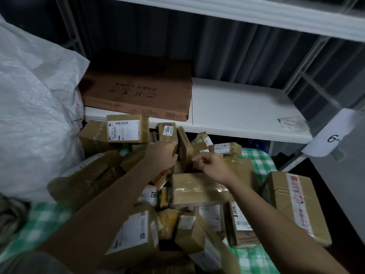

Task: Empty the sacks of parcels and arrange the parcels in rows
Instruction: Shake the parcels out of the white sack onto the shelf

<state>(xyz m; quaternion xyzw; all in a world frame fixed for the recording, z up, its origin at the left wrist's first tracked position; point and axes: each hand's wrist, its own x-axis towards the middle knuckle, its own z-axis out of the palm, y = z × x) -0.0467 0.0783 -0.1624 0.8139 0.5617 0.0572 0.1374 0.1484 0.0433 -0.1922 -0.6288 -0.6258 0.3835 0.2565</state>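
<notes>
At the left edge of the frame a white sack [29,107] bulged, its mouth out of view, so what it held could not be told. Right of it, at upper centre, a flat carton [138,93] lay on the white shelf [246,115]. Below the shelf, parcels [187,194] lay heaped, not yet in rows, on a green checked cloth [45,220] across the lower half.

The left hand [163,155], at centre, had its fingers curled round a small upright box [167,133] with a white tag, which stood with its long axis vertical at the far edge of the heap, just under the shelf lip. The right hand [211,165], just to the right and nearer the camera, hung above the pile with fingers loosely bent and appeared to hold nothing, though blur made this uncertain. The two hands were near but apart.

The box lay ahead of both hands; the left was plainly nearer. At far right a larger box [296,204] rested at the cloth's edge.
</notes>
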